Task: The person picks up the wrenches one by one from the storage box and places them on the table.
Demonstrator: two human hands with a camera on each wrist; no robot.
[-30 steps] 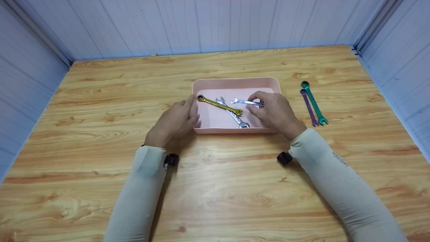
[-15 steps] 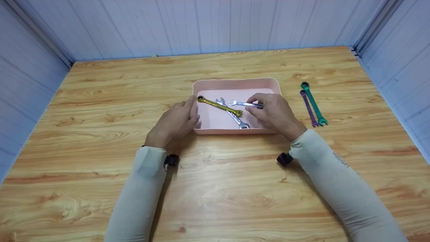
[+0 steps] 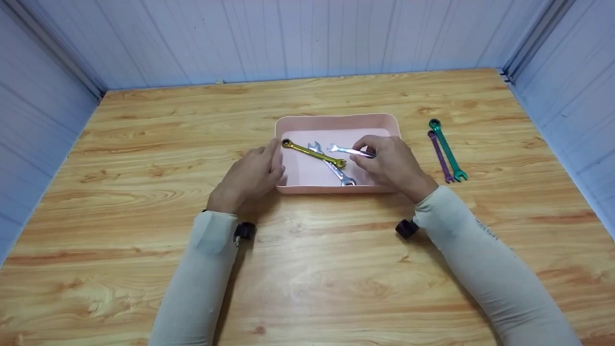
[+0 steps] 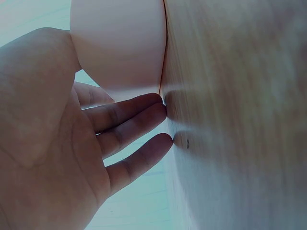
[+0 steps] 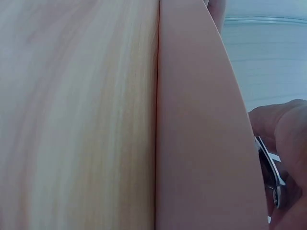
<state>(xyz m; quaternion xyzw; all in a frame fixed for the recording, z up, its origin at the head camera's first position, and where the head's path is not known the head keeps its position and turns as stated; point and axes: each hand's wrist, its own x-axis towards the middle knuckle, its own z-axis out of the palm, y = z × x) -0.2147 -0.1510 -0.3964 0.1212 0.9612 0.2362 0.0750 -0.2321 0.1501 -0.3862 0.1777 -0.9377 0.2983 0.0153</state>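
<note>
My left hand (image 3: 252, 174) is at the left wall of a pink tray (image 3: 336, 189). Its thumb reaches over the rim and its fingers extend down outside, the tips at the tabletop in the left wrist view. Inside the tray, my right hand (image 3: 394, 158) pinches a small silver wrench (image 3: 343, 149) between thumb and fingers. The wrench's open end points left, and its other end is hidden by the hand. A gold ratchet wrench (image 3: 312, 153) lies across a larger silver wrench (image 3: 336, 173) to the left of that hand.
To the right of the tray, a green ratchet wrench (image 3: 447, 150) and a shorter purple one (image 3: 440, 156) lie side by side on the wooden table (image 3: 307, 269). Pale panel walls (image 3: 307, 38) enclose the table at the back and sides.
The small silver wrench has turned slightly in my right fingers, its held end dipping a little. My left hand and the other wrenches stay put. The head view has shifted slightly.
</note>
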